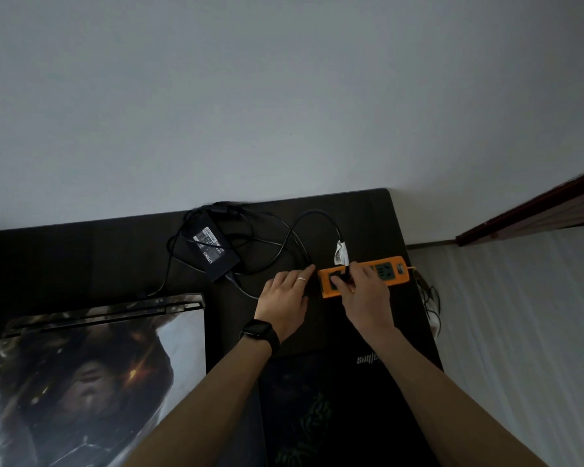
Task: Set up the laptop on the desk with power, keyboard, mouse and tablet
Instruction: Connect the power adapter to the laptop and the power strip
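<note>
The black moulded power plug (345, 272), with a white paper tag on its stiff black cable (317, 215), looked light and rigid, best pinched by its body rather than the cord. The right hand (363, 294) was clamped on that plug at the near-left socket of the orange plastic power strip (385, 269), which lay under its fingers on the dark surface (358, 210). The left hand (285, 299) rested just left of the strip's end, its fingers loosely together and seemingly bracing it. The strip would likely slide if pushed. The heavier black power brick (211, 251) lay beyond and left of the left hand; the closed, picture-covered laptop (91, 375) sat well left of both forearms.
</note>
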A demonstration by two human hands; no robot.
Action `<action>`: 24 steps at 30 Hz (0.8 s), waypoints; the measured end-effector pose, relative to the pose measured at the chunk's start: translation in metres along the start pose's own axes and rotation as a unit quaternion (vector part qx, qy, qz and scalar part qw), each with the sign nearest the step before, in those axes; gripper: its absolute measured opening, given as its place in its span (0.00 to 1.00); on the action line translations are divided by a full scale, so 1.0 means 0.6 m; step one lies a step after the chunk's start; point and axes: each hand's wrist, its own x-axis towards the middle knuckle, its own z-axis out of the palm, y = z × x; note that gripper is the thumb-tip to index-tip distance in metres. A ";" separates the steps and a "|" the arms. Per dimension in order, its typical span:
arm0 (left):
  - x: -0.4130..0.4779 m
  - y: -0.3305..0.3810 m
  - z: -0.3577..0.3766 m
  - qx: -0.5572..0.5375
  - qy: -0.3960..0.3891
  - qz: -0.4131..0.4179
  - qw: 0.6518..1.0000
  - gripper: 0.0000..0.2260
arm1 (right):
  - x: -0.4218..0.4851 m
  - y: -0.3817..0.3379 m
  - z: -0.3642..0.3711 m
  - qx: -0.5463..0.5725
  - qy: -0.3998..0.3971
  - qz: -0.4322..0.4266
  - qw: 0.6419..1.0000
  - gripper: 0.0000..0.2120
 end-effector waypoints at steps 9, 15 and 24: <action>-0.045 -0.050 -0.018 0.107 -0.057 0.086 0.989 0.28 | -0.008 -0.005 0.004 0.038 0.015 0.054 0.998 0.10; -0.049 -0.023 -0.010 0.098 -0.083 0.052 0.990 0.27 | -0.017 -0.003 0.011 0.065 0.030 0.075 0.995 0.10; -0.088 -0.048 -0.049 0.159 -0.078 0.106 0.979 0.29 | -0.026 0.005 0.016 0.113 0.018 0.081 0.990 0.11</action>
